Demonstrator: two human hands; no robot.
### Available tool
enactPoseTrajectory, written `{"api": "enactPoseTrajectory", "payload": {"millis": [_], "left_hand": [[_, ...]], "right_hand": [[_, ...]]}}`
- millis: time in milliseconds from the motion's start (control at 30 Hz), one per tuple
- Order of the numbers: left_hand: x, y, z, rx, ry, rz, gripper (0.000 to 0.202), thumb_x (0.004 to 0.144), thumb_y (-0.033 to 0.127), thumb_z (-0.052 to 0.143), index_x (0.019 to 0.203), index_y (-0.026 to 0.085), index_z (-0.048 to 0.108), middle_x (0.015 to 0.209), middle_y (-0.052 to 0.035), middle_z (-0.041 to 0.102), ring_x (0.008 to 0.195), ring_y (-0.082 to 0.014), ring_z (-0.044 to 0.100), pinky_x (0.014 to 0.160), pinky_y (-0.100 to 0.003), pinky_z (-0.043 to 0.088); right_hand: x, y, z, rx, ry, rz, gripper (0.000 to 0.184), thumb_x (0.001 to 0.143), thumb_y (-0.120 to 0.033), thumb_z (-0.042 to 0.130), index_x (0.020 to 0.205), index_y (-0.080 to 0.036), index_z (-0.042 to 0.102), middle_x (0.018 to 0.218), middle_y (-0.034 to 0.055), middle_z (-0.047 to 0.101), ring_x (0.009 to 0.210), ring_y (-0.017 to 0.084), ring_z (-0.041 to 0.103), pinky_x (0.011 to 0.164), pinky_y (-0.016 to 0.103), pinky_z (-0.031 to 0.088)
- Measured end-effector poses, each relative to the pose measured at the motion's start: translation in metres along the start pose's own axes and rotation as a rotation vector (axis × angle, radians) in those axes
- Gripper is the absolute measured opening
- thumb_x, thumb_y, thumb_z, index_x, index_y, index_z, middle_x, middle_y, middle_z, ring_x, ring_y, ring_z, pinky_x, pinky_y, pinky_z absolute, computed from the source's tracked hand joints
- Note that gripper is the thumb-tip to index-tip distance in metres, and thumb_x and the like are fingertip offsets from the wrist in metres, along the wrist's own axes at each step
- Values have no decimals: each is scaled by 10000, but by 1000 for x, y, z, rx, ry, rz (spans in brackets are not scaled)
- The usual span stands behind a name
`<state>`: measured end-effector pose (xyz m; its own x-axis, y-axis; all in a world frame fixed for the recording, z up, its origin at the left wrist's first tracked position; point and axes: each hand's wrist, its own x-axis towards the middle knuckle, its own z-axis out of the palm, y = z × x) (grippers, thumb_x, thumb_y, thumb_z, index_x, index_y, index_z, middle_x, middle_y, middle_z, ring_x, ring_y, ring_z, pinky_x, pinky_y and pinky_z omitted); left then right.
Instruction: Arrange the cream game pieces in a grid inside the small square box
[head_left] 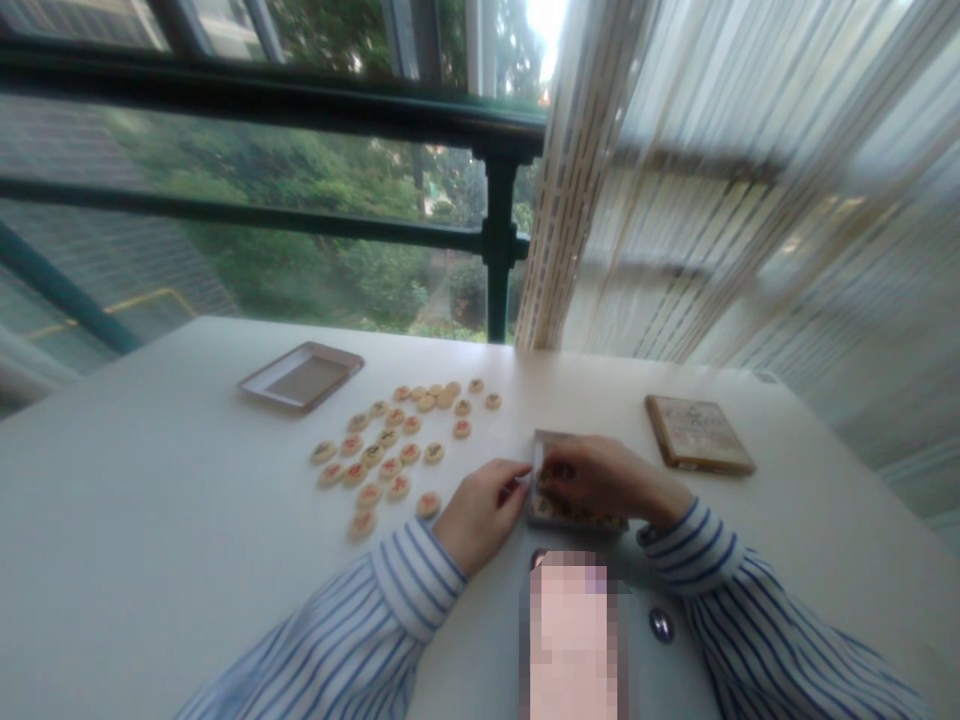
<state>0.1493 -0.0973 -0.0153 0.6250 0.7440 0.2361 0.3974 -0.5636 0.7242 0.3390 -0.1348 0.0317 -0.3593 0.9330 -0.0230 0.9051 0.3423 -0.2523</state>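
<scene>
My right hand (592,475) reaches into a shallow box (577,526), fingers bent together over the round pieces inside. Whatever they pinch is hidden by the hand. At the box's left side, the thumb and fingers of my left hand (484,505) close on its edge. Xiangqi pieces (373,455) with red or black characters lie loosely spread on the table to the left of the box. A few near the back, such as one plain-topped piece (426,403), show no clear marking.
An open shallow tray or lid (300,405) lies at the back left of the white table (187,520). On the right is a flat brown box (697,435) with printing. A small dark oval object (661,626) sits near the front, beside a pixelated patch. Curtains (585,200) and a window rise behind.
</scene>
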Motion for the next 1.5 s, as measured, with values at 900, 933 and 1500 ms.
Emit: {"api": "enactPoseTrajectory", "payload": {"millis": [900, 933, 1500], "left_hand": [[1, 0, 0, 30, -31, 25, 255, 780, 178, 485, 998, 163, 614, 953, -75, 652, 892, -173, 589, 817, -306, 466], [1, 0, 0, 29, -34, 26, 254, 779, 176, 484, 997, 162, 614, 952, -75, 652, 892, -174, 589, 816, -307, 466], [1, 0, 0, 29, -32, 27, 257, 770, 167, 496, 995, 160, 620, 937, -72, 654, 881, -168, 594, 796, -293, 474]], "right_hand": [[1, 1, 1, -40, -57, 21, 241, 810, -385, 491, 893, -215, 640, 849, 45, 670, 744, 155, 584, 618, 234, 351], [1, 0, 1, -40, -59, 23, 237, 809, -381, 493, 892, -215, 640, 848, 45, 671, 742, 155, 585, 615, 234, 352], [1, 1, 0, -29, -73, -21, 247, 826, -352, 476, 918, -215, 659, 860, 52, 679, 772, 159, 593, 642, 233, 364]]}}
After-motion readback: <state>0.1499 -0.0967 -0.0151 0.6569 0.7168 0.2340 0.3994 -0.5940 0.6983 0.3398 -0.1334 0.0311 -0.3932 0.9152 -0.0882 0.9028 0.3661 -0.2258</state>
